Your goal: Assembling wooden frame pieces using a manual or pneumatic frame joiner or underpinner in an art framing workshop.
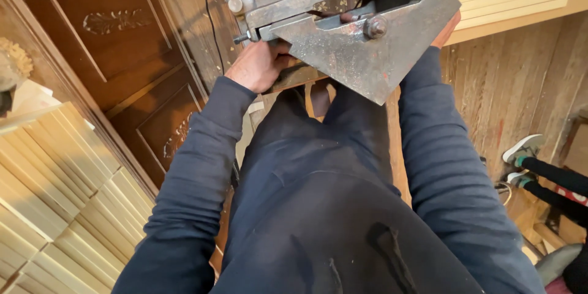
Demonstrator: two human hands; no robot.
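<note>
— Left hand (260,64) first: is its grip closed on anything?

— From the head view, yes. Its fingers curl under the lower left edge of a heavy grey metal machine part (349,21), just below a small bolt sticking out of that side. The fingertips are hidden beneath the metal, so how tightly they close cannot be told exactly.

— And the right hand (446,32)?

— Almost wholly hidden behind the metal part. Only a sliver of it shows at the right edge, above the dark blue sleeve (441,165). It sits against that side, but whether its grip is wide, narrow or closed cannot be told.

— Which way does the metal thing lie?

— Its long axis runs across the picture, roughly left to right, tilted up a little toward the right. A triangular plate hangs from it, its tip pointing down toward the person's body. A large hex bolt (375,27) sits near the middle of that plate. The surface is worn and speckled with wood chips.

— Any containers?

— None that I can make out. At lower left lie stacked pale wood strips (61,190), running diagonally. Behind the left arm stands a dark carved wooden panel (122,43). At the right edge, another person's legs in dark trousers and white shoes (523,147) rest on the plank floor (514,79).
</note>
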